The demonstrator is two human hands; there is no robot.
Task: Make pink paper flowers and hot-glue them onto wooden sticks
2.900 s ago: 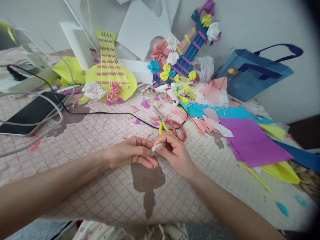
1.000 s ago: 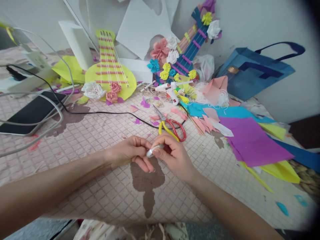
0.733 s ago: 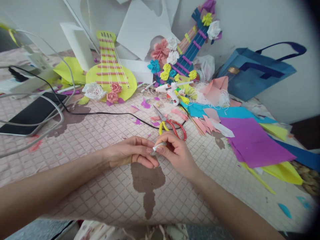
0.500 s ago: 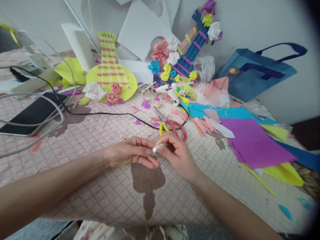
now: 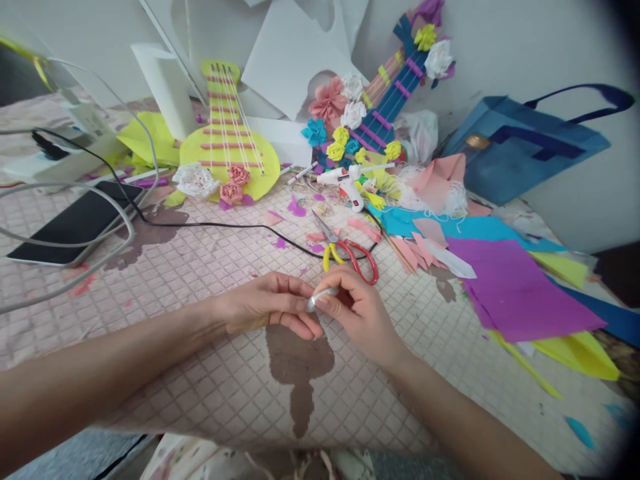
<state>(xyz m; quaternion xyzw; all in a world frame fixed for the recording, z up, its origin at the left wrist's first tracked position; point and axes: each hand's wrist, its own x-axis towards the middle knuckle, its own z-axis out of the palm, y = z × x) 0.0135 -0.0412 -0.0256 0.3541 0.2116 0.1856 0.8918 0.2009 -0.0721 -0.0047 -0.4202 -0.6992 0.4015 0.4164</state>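
Between both hands is a small strip of white paper (image 5: 324, 294), bent over at its left end. My left hand (image 5: 273, 305) pinches that end between thumb and forefinger, its lower fingers curled loosely beneath. The strip's other part is pinched by my right hand (image 5: 350, 307), whose thumb lies along it. Just beyond the right hand, red-handled scissors (image 5: 363, 257) lie with their blades pointing away to the left; yellow grips (image 5: 330, 255) sit beside the handles. A white hot glue gun (image 5: 345, 183) rests farther back.
A yellow paper guitar (image 5: 230, 157) stands at the back left, a blue one (image 5: 393, 100) with paper flowers at the back right. A black cable (image 5: 215, 225) crosses the table from a phone (image 5: 75, 227). Purple paper (image 5: 525, 287) and a blue bag (image 5: 515, 153) are at right.
The whole scene has shifted slightly to the right in view. Both hands keep their pinch on the paper strip, with almost no change in finger position.
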